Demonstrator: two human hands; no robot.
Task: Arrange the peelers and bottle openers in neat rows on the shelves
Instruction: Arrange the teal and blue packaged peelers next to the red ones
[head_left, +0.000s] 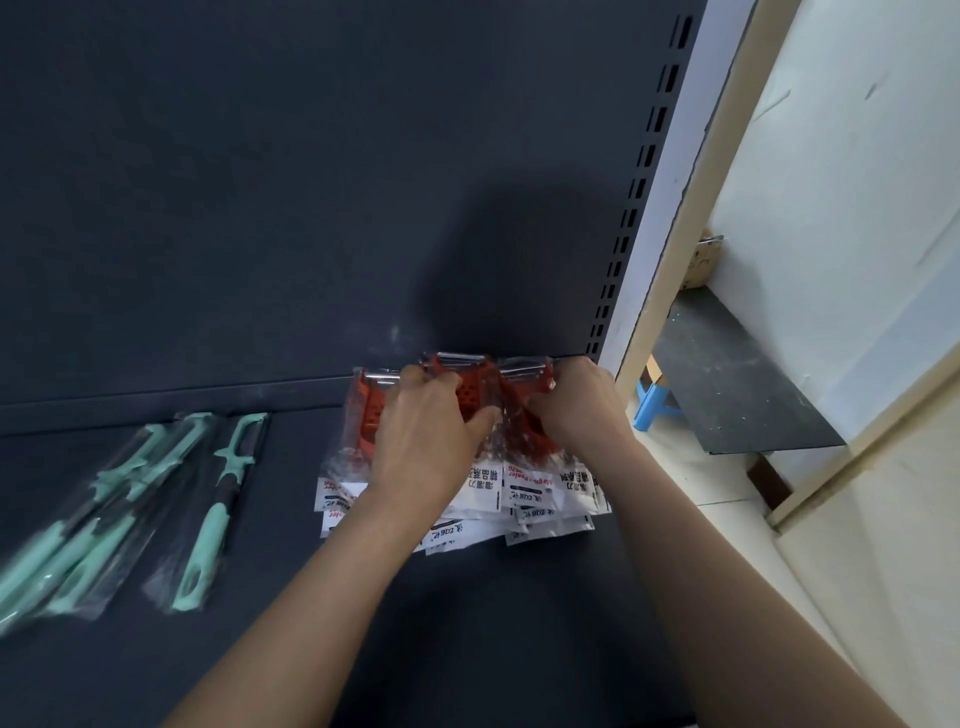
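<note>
Several red peelers (470, 384) in clear bags with white label cards lie overlapping at the back right of the dark shelf (467, 597). My left hand (426, 421) grips the middle packs, thumb and fingers curled round them. Beside it, my right hand (576, 402) grips the rightmost red pack near the shelf's back corner. On the left of the shelf lie mint-green peelers (213, 514) in clear bags, one apart and several more bunched further left (78, 535).
The dark back panel (311, 182) rises behind the shelf. A slotted upright post (644, 182) closes the right side. Beyond it are a pale wall, a dark board (737, 384), a blue stool (652, 405) and a cardboard box (701, 265).
</note>
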